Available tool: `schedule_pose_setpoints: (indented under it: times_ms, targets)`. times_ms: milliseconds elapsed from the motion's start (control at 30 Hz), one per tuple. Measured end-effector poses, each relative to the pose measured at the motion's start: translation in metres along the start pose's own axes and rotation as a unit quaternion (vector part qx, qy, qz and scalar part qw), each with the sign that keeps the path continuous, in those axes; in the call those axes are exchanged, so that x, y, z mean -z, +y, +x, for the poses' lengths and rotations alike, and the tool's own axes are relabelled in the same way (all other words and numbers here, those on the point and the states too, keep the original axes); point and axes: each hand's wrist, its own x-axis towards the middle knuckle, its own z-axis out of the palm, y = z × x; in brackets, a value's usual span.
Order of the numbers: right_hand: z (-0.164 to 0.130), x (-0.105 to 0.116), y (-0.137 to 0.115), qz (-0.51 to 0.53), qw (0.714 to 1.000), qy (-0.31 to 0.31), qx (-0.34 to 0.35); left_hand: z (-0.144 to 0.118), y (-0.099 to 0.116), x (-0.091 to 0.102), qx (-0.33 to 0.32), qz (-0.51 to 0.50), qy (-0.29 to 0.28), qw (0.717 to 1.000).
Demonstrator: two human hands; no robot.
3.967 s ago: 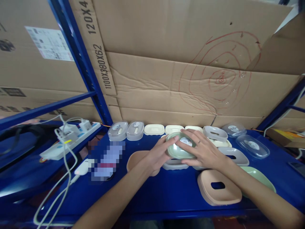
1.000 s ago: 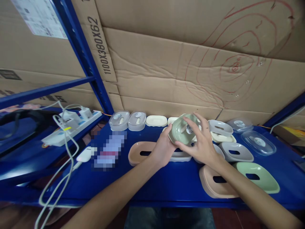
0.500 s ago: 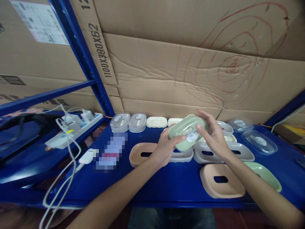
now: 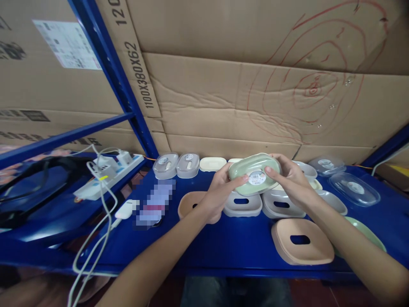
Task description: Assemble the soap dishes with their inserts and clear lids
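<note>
A pale green soap dish (image 4: 254, 163) with a clear lid and a round white label is raised above the table, tilted so its top faces me. My left hand (image 4: 220, 187) grips its left end, thumb lying on the lid beside the label. At the other end my right hand (image 4: 292, 175) is closed around it, thumb at the label's right edge. Below lie grey slotted trays (image 4: 242, 204), a peach tray (image 4: 302, 242) and another peach tray (image 4: 185, 204) partly behind my left forearm. A green tray (image 4: 364, 233) shows behind my right forearm.
Two lidded grey dishes (image 4: 188, 166) and a cream tray (image 4: 213, 164) stand along the cardboard wall. Clear lids (image 4: 354, 188) lie at the right. On the left are a blurred-out phone-like item (image 4: 155, 204), a white power strip (image 4: 108, 177) and looping cables (image 4: 110, 217).
Both hands have levelled the green soap dish from a slant and turned its label more toward me. My right fingers have closed around its end. The view has shifted slightly.
</note>
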Motion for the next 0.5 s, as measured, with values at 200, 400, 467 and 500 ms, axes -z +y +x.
schedule_pose_setpoints:
  times_ms: [200,400,467,500]
  targets:
    - [-0.002,-0.01,-0.006,0.025,0.999,0.011,-0.026,0.008,0.018,0.013,-0.022,0.095,-0.025,0.995]
    - [-0.003,-0.014,-0.01,0.029,0.999,0.016,-0.033,0.025,0.046,0.052,-0.147,0.18,0.176,0.957]
    - [-0.008,-0.01,-0.018,0.01,1.0,0.002,-0.022,0.03,0.057,0.072,-0.203,0.24,0.258,0.913]
    - [-0.012,-0.009,-0.026,-0.01,1.0,-0.017,-0.01,0.032,0.063,0.082,-0.219,0.275,0.285,0.892]
